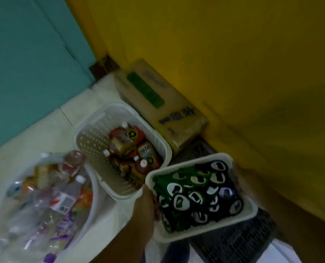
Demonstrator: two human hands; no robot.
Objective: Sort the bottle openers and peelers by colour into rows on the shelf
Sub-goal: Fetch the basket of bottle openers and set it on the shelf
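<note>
Left: a round tub (95, 188) of plastic bottles (63, 202). Centre: a perforated basket (85, 137) of brown bottles (133, 149). Right: the left hand (144, 202) grips the near-left rim of the white tray (199, 234), which holds green and black bottle openers (192, 194). The right hand (238, 175) at the tray's far-right rim is blurred, so its grip cannot be told.

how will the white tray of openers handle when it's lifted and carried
The tray is full of openers, so it is probably heavy for its size. They lie loose, so they would likely slide and spill if it tilts. Its thin rim, gripped by the left hand, may flex a little.
</note>
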